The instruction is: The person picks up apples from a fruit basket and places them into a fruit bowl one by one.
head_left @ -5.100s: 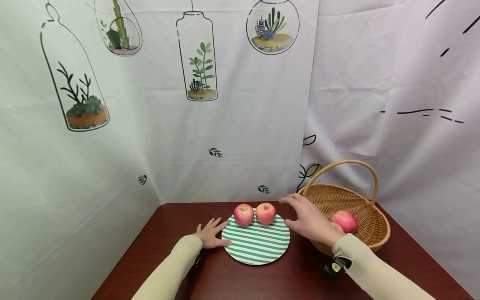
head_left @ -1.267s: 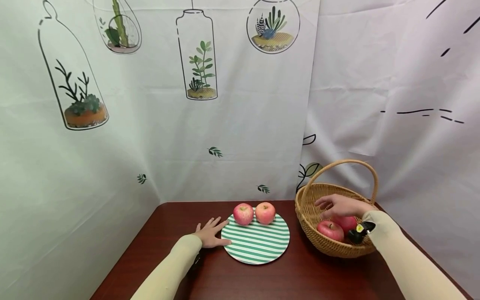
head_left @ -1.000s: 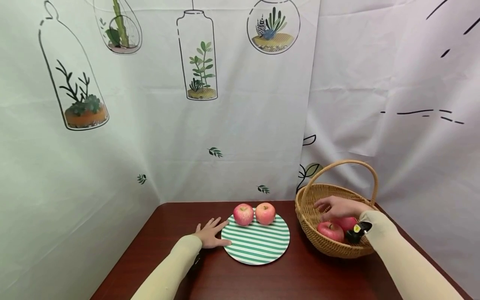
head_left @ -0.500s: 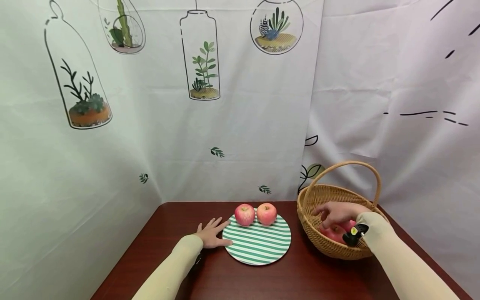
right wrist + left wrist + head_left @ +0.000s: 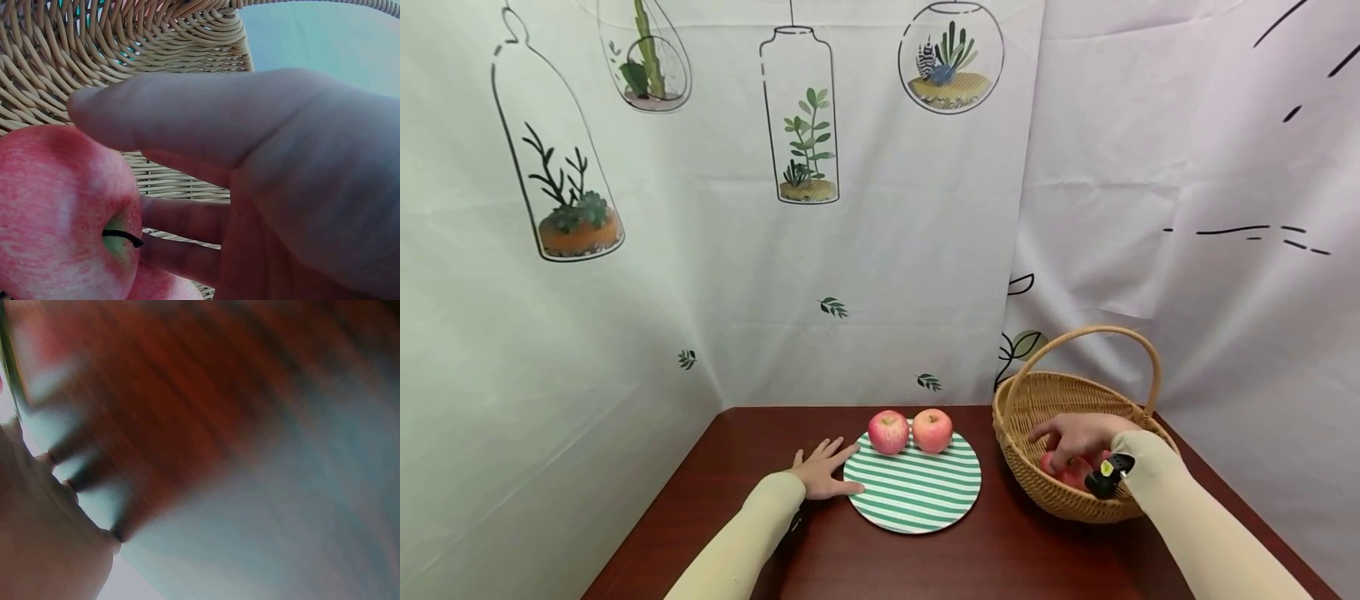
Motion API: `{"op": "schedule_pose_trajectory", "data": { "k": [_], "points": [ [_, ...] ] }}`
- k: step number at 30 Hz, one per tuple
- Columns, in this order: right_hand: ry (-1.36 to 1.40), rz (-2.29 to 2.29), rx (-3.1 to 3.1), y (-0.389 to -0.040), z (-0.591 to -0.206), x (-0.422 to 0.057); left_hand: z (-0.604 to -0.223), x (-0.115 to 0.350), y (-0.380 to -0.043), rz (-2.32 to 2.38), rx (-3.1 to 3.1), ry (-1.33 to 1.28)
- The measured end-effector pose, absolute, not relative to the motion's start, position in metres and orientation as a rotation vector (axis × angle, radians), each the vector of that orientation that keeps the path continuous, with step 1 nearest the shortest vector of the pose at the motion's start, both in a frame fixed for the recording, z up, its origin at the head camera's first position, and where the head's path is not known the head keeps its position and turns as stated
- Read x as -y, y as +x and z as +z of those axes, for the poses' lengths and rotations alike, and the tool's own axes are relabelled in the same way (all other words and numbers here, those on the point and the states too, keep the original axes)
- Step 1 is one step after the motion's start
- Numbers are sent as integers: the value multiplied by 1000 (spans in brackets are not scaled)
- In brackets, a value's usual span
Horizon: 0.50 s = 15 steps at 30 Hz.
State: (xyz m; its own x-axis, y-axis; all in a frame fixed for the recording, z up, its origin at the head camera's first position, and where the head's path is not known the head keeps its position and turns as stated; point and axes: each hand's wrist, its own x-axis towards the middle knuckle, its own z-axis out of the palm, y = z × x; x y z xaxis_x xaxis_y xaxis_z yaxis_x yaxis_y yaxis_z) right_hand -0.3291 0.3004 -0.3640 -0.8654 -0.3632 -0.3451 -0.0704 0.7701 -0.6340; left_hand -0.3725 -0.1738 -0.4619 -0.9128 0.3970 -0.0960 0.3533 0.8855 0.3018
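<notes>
On the striped green-and-white round placemat [image 5: 913, 500] stand two red-yellow apples, a left apple [image 5: 888, 432] and a right apple [image 5: 932, 431]. My left hand [image 5: 822, 475] rests with spread fingers on the table at the placemat's left rim. Inside the wicker basket [image 5: 1037, 487], my right hand [image 5: 1078, 432] is over a red apple [image 5: 56, 206]. In the right wrist view the thumb lies straight across the apple's upper edge. The other fingers pass behind it, their tips hidden. A second basket apple [image 5: 165, 284] shows below, largely covered.
The dark red-brown table [image 5: 880, 575] carries the placemat and basket. An arched basket handle [image 5: 1105, 330] rises behind my right hand. White cloth [image 5: 880, 250] printed with plants hangs along the back and sides. The left wrist view is mostly blurred.
Several seconds ago my right hand was beside the placemat's right rim; it has since moved right into the basket. Over the last second it has sunk lower over the apple. My left hand stays put.
</notes>
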Motion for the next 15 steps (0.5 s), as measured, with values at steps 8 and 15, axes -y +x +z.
{"op": "schedule_pose_trajectory", "data": {
  "k": [8,15],
  "points": [
    [-328,-856,-2513,-329,-361,-300,-472,178,-382,425,-2913,587],
    [-289,-863,-2489,-327,-364,-298,-466,176,-375,439,-2895,604]
  ]
}}
